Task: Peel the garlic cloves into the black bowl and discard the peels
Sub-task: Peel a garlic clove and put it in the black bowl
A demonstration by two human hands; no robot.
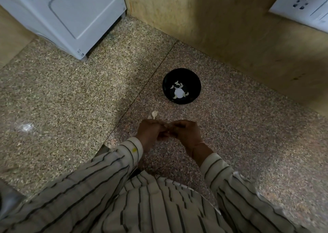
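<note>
A black bowl stands on the speckled stone floor near the wall, with several pale peeled garlic cloves lying in its bottom. Nearer to me, my left hand and my right hand meet fingertip to fingertip above the floor, their fingers curled round a small garlic clove that is almost wholly hidden between them. A small heap of whitish garlic peels lies on the floor just beyond my left hand, between the hands and the bowl.
A white appliance stands at the back left. A tan wall runs behind the bowl, with a white socket plate at the upper right. My striped sleeves fill the lower part of the view.
</note>
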